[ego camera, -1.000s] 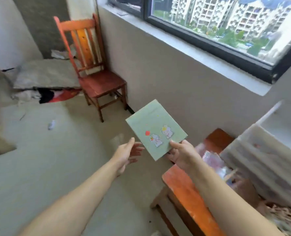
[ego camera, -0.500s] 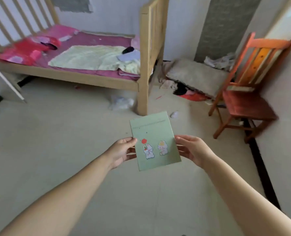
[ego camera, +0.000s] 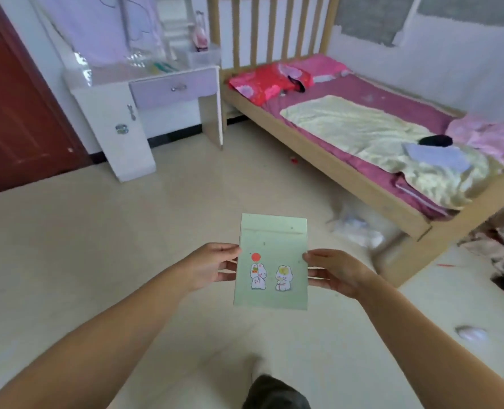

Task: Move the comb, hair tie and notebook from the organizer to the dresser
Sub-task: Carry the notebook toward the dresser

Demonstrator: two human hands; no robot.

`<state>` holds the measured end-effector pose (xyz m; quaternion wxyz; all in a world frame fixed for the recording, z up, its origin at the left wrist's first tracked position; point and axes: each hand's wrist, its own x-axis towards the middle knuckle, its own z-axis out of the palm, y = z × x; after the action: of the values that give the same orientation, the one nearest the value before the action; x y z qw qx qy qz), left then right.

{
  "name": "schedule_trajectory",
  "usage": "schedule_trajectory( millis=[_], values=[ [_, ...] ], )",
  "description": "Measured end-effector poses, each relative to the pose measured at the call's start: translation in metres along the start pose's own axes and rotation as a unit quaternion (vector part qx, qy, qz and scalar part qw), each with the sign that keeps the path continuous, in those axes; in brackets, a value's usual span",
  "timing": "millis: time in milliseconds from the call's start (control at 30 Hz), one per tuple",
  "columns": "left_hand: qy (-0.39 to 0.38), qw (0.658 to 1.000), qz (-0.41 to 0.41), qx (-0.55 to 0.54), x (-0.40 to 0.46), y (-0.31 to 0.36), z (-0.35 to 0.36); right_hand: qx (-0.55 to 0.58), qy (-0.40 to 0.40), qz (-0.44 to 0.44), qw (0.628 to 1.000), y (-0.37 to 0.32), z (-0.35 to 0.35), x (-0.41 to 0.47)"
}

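Notebook [ego camera: 271,261] | left hand [ego camera: 208,268], right hand [ego camera: 334,273] gripping its edges | fingers hidden beneath

Your fingers [ego camera: 225,268] disappear behind the notebook [ego camera: 271,261] you grip at both sides. Items atop the dresser [ego camera: 144,84] blur beyond telling. The door [ego camera: 14,113] and bed [ego camera: 362,149] run off frame.

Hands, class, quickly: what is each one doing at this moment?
Left hand: closed on the left edge of the green notebook.
Right hand: closed on the notebook's right edge.
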<state>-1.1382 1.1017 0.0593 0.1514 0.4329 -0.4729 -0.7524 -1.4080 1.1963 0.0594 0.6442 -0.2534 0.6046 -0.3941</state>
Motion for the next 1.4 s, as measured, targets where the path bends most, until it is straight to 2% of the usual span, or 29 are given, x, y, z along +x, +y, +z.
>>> schedule_trajectory(
  millis=[167, 400, 500, 733, 1067, 1267, 1400],
  values=[
    [0.095, 0.994, 0.018, -0.053, 0.051, 0.069, -0.087, -0.064, -0.071, 0.007, 0.995, -0.109, 0.039, 0.135],
    [0.234, 0.964, 0.028, -0.121, 0.094, 0.102, -0.228, -0.131, -0.181, 0.030, 0.974, -0.194, 0.152, 0.307],
    [0.277, 0.952, 0.026, -0.131, 0.123, 0.124, -0.299, -0.159, -0.195, 0.033, 0.967, -0.228, 0.205, 0.380],
    [0.288, 0.951, 0.029, -0.109, 0.194, 0.232, -0.461, -0.160, -0.199, 0.018, 0.967, -0.342, 0.306, 0.525],
    [0.310, 0.945, 0.025, -0.103, 0.344, 0.354, -0.655, -0.173, -0.185, 0.000, 0.967, -0.480, 0.398, 0.741],
    [0.346, 0.929, 0.040, -0.123, 0.425, 0.438, -0.767, -0.197, -0.203, -0.016, 0.959, -0.583, 0.462, 0.874],
    [0.368, 0.920, 0.036, -0.127, 0.471, 0.480, -0.835, -0.209, -0.177, -0.034, 0.961, -0.631, 0.508, 0.955]
  ],
)
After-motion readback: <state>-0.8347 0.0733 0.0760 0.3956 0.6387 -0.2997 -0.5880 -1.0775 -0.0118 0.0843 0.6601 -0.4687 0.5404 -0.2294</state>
